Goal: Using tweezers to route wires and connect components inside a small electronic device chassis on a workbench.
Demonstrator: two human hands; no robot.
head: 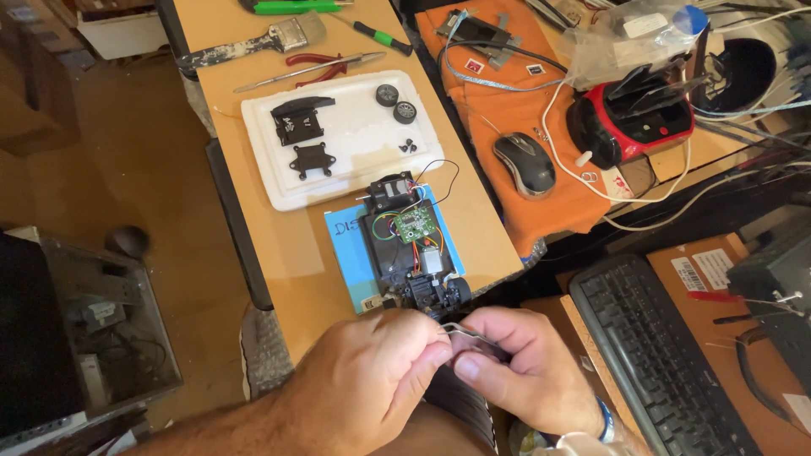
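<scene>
My left hand (367,376) and my right hand (524,363) meet at the near edge of the wooden table (279,253), fingers pinched together on a small metal tool, thin like tweezers (460,331). What else they pinch is hidden. Just beyond my fingers lies an opened toy car chassis (410,245), black, with a green circuit board (415,226), coloured wires and a small motor. It rests on a blue card (345,245). One black wheel (460,290) is still on its near end.
A white foam tray (355,160) behind the chassis holds black plastic parts and two loose wheels. Further back lie a paintbrush (253,42), screwdrivers and pliers. To the right are an orange cloth with a mouse (524,165), a red-black device, cables and a keyboard (659,355).
</scene>
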